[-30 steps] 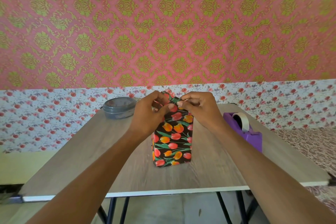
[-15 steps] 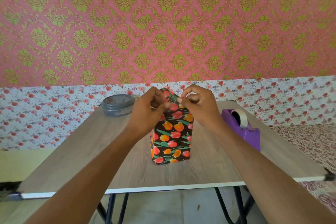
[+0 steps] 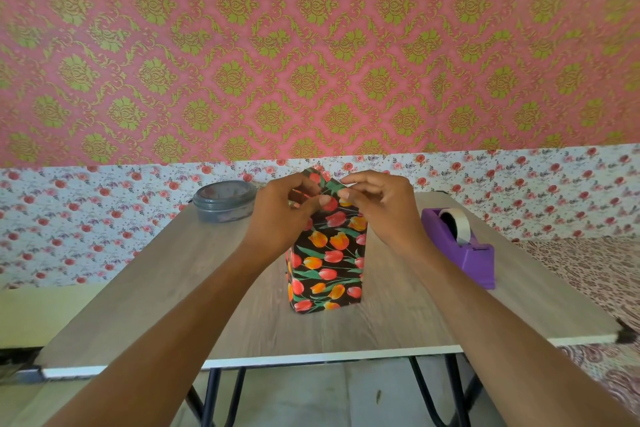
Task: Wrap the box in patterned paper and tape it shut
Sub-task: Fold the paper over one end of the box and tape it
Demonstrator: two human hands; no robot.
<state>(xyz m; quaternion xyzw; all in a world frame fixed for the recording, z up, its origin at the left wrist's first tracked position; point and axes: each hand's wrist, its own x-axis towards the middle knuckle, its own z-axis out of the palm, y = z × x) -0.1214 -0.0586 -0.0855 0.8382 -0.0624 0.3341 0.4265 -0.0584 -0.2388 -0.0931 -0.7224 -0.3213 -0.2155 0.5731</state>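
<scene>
Tulip-paper box (image 3: 327,263) upright; both hands (image 3: 381,208) pinching top flap.

Top of wrapped box (image 3: 327,263) hidden behind left hand (image 3: 280,215) and right hand (image 3: 379,208); fold state there cannot be told. Fingertips (image 3: 325,199) overlap the paper flap, so the grip is unclear. Contents of grey lidded container (image 3: 224,200) are not readable. Tape dispenser (image 3: 460,246): cutter end too small to resolve. Table (image 3: 173,274) legs cut off by bottom edge. Forearms run out of frame.
</scene>
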